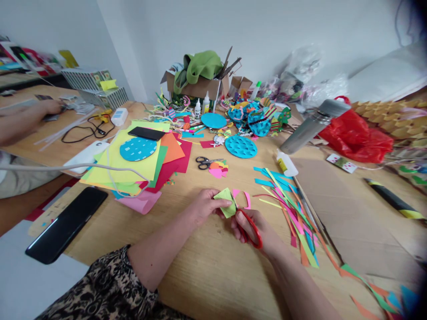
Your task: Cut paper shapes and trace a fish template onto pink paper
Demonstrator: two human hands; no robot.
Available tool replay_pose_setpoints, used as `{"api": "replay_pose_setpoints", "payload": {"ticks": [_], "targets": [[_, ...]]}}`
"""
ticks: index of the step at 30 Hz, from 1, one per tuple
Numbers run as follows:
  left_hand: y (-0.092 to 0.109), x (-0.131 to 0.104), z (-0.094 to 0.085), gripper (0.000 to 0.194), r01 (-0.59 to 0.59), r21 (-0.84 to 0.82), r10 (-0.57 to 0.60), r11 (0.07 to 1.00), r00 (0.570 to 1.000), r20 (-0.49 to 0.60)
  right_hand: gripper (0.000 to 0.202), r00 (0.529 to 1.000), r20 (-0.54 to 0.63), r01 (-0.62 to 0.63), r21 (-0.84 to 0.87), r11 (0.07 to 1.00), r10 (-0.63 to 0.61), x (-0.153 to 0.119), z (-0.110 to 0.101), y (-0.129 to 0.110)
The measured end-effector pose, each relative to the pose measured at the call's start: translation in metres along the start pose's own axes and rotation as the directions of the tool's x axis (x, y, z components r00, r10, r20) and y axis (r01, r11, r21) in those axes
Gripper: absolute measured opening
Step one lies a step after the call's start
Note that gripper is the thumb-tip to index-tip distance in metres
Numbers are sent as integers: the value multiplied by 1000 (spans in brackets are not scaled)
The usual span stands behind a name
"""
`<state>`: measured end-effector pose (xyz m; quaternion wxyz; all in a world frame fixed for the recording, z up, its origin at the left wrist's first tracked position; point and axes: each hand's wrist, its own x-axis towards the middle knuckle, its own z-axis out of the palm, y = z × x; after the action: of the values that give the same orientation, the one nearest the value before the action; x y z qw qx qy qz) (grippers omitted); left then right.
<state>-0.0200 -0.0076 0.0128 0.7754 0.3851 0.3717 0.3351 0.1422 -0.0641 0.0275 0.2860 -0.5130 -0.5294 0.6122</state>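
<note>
Near the middle of the wooden table, my left hand (207,207) pinches a small light green piece of paper (225,200). My right hand (255,229) is closed around the red handles of a pair of scissors (251,226), whose blades meet the paper's right side. A pink paper scrap (247,200) lies just behind the blades. Beyond my hands, small cut shapes in pink, orange and yellow (218,170) lie beside black-handled scissors (203,162).
Coloured sheets (100,174) and a black phone (66,226) lie left. Paper strips (302,222), a glue bottle (287,164), cardboard (347,213) and a grey flask (308,126) are right. Craft pieces and a box (200,89) stand behind. Another person's hand (50,108) is far left.
</note>
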Motion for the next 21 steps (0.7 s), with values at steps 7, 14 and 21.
{"api": "replay_pose_setpoints", "payload": {"ticks": [7, 14, 21], "targets": [[-1, 0, 0, 38, 0, -13, 0, 1000, 1000, -16, 63, 1000, -9, -8, 6, 1000, 8, 0, 0, 1], [-1, 0, -1, 36, -17, 3, 17, 1000, 1000, 11, 61, 1000, -1, 1, 12, 1000, -1, 1, 0, 2], [1, -2, 0, 36, -5, 15, 5, 1000, 1000, 6, 62, 1000, -1, -2, -19, 1000, 2, -1, 0, -3]]}}
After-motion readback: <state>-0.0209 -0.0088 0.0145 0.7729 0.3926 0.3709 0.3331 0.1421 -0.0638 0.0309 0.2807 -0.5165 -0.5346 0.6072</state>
